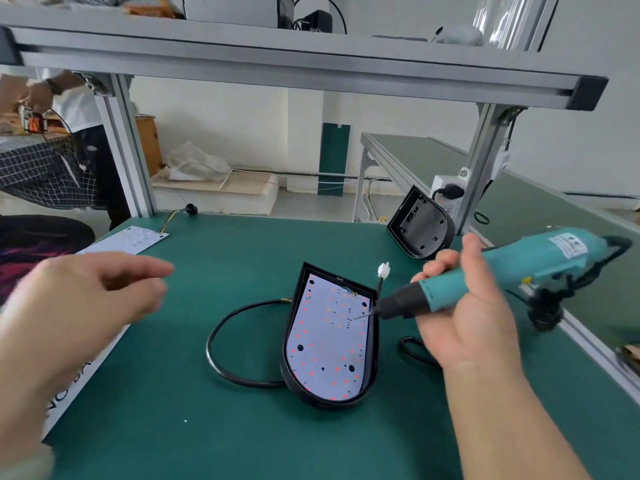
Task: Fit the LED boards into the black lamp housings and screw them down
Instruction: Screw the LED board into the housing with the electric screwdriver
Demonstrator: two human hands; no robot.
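A black lamp housing (372, 348) lies in the middle of the green mat with a white LED board (329, 337) seated inside it. Its black cable (221, 327) loops out to the left, and a white connector (383, 271) sticks up at its top right. My right hand (467, 306) grips a teal electric screwdriver (498, 271), its bit tip over the board's upper right area. My left hand (90, 299) hovers above the mat to the left, blurred, fingers relaxed and holding nothing. A second, empty black housing (420, 225) leans at the back right.
Another loose LED board (135, 239) with wires lies at the back left of the mat. An aluminium frame post (481, 168) and a power strip (446, 190) stand at the back right. Overhead runs a shelf beam (311, 67). A person stands at a table at the far left.
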